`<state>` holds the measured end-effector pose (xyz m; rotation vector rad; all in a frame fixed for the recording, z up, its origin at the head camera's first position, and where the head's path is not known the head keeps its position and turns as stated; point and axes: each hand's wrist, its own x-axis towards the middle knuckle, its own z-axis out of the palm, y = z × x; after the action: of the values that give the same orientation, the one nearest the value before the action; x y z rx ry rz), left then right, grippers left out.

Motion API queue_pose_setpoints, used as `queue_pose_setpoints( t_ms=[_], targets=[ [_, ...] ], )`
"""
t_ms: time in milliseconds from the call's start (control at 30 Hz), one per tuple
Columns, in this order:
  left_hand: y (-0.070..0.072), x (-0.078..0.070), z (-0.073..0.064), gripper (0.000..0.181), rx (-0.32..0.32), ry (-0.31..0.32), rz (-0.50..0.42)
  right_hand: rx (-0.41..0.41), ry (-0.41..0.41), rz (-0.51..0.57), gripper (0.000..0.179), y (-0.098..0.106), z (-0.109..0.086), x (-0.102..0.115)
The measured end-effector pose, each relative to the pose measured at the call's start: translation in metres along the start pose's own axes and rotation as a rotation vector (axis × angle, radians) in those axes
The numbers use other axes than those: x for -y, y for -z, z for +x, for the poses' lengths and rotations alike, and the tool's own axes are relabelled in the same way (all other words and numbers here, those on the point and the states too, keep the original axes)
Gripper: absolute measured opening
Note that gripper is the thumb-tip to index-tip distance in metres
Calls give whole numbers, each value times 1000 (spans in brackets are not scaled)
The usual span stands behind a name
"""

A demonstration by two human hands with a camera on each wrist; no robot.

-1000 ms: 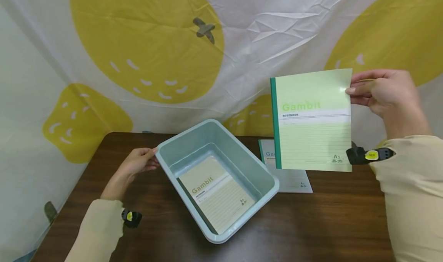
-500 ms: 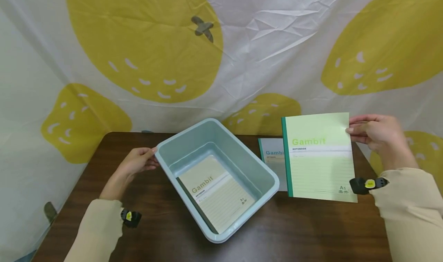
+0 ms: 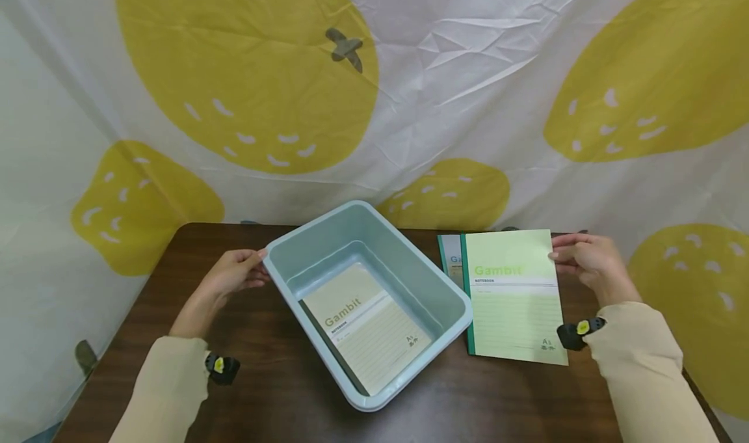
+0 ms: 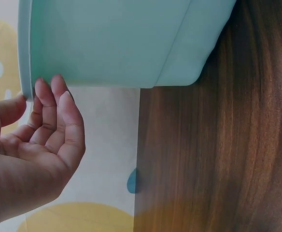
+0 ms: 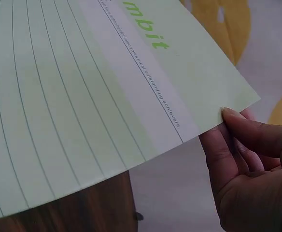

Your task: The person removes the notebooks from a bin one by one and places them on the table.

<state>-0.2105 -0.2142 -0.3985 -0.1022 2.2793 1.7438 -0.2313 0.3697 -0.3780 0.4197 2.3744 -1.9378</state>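
My right hand pinches the right edge of a pale green notebook with a dark green spine, thumb on the cover and fingers behind. The notebook overlaps a grey-blue notebook, so only that one's left strip shows. With thumb and fingertips, my left hand pinches the rim of a light blue plastic basin at its left corner. Flat on the basin's floor lies another notebook, cream with a dark spine. In the right wrist view, the green notebook's cover fills much of the picture.
A dark wooden table carries everything. Behind it hangs a white cloth with large yellow fruit prints. The basin stands at an angle in the middle, its right corner beside the green notebook.
My right hand has lowered the green notebook from in front of the cloth and brought it left, over the grey-blue notebook. The left hand and basin stay where they were.
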Motion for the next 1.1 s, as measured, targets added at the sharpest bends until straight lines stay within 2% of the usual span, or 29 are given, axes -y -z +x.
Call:
queue_pose_setpoints(
  t_ms=[100,233,433,600,733,967,1100],
  targets=[
    [0,0,0,39,-3,2,2,-14,-12,1,15,-6,6,-8],
    [0,0,0,40,-3,8,7,-43,-26,-44,22,-21,-3,1],
    [0,0,1,39,3,5,10,-31,-65,-26,29,-31,-3,7],
    [0,0,0,38,1,6,-1,-25,-85,-17,28,-35,3,3],
    [0,1,2,37,4,8,-9,-11,-104,-37,20,-38,6,-3],
    [1,1,1,37,2,6,3,92,-120,-85,45,-36,7,-17],
    [0,0,0,37,5,4,0,145,-98,-75,46,-30,2,-19]
  ],
)
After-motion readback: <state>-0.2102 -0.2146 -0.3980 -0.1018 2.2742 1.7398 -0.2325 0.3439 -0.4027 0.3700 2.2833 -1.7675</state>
